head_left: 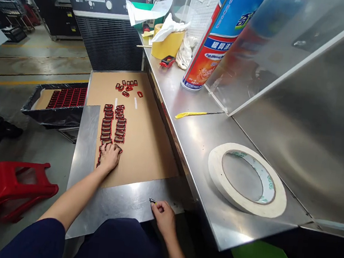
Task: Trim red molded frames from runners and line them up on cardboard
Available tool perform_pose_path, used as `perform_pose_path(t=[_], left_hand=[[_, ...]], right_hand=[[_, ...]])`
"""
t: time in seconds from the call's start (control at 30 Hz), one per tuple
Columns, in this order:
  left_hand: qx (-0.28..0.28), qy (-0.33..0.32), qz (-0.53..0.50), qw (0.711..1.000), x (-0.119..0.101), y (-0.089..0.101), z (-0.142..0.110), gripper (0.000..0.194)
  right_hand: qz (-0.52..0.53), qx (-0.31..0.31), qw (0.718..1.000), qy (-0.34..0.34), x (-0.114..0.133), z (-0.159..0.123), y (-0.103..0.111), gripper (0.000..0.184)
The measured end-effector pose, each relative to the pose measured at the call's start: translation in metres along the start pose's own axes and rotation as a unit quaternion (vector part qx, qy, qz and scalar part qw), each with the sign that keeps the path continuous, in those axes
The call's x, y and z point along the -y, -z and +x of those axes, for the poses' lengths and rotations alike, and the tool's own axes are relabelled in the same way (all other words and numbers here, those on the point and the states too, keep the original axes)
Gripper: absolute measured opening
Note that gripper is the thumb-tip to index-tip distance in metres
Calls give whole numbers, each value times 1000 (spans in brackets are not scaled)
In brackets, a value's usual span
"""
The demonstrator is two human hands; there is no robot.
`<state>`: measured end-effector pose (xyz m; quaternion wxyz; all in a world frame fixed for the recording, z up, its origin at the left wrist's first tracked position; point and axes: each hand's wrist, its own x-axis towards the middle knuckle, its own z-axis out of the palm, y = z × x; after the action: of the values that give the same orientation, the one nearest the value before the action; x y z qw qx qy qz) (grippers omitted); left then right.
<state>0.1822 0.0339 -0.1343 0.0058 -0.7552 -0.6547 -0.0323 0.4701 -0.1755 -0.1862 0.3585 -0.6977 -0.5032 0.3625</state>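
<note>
My left hand [109, 156] reaches down to two columns of small red-and-black plastic frames [120, 130] laid on a brown cardboard sheet [147, 151]. Its fingers are bent around a frame at the near end of the right column, and the hand covers part of the frames below it. Over the near metal edge of the table, my right hand [164, 216] pinches a small dark tool with a pointed tip [152, 201]; most of it is hidden in the fingers. Further back on the cardboard lies a loose cluster of similar frames [129, 88].
A masking tape roll [276, 199], a yellow-handled thin tool [192, 114] and a spray can [213, 42] stand or lie on the raised steel shelf at right. A yellow tub [172, 46] stands behind. At left are a lined crate of frames [52, 113] and a red stool [0, 188].
</note>
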Motion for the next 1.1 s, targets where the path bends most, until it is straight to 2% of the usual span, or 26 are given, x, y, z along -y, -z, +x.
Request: perform_pose_path(t=[0.2, 0.47, 0.77, 0.93, 1.1], left_hand=[[-21, 16, -6, 1000, -3, -4, 27, 26], [-28, 25, -4, 999, 13, -6, 20, 28], [-43, 48, -10, 998, 8, -1, 43, 25], [-58, 80, -38, 994, 11, 0, 38, 30], [-86, 127, -72, 985, 8, 0, 19, 33]], right_hand=[[5, -21, 1000, -3, -6, 9, 1, 57], [39, -26, 999, -22, -9, 13, -1, 60], [47, -33, 997, -44, -8, 14, -1, 65], [41, -34, 998, -44, -5, 15, 1, 63], [33, -41, 998, -29, -4, 13, -1, 59]])
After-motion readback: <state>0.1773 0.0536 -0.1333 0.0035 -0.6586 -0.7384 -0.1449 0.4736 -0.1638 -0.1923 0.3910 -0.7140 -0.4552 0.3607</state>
